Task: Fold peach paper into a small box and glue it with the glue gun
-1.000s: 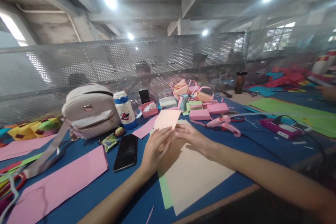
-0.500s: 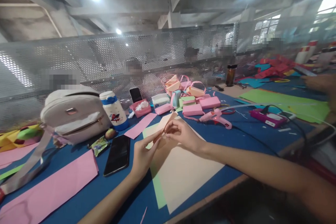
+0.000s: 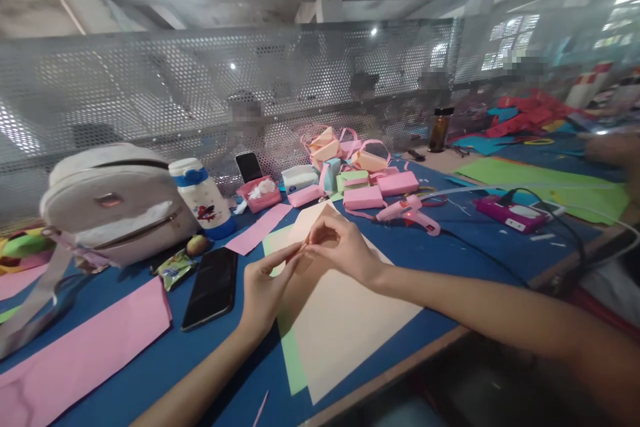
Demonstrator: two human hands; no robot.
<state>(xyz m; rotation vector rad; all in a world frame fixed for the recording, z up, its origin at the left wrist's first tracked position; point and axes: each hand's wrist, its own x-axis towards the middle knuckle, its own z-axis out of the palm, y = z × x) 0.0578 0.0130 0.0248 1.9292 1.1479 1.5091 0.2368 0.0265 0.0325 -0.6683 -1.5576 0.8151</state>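
Both of my hands meet over a peach sheet, which lies on a light green sheet. My left hand pinches the near edge of a small piece of peach paper between thumb and fingers. On the same small piece, the fingertips of my right hand are closed from the other side. The piece is seen nearly edge-on and is partly hidden by the fingers. A pink glue gun lies to the right of my right hand.
A black phone, a bottle and a pale backpack stand or lie left. Pink paper boxes sit behind the hands. At right are a purple power strip and another person's blurred hand.
The small peach piece has turned from raised and visible to nearly edge-on between my fingertips. The camera view has shifted slightly, moving the table items up and mostly left.
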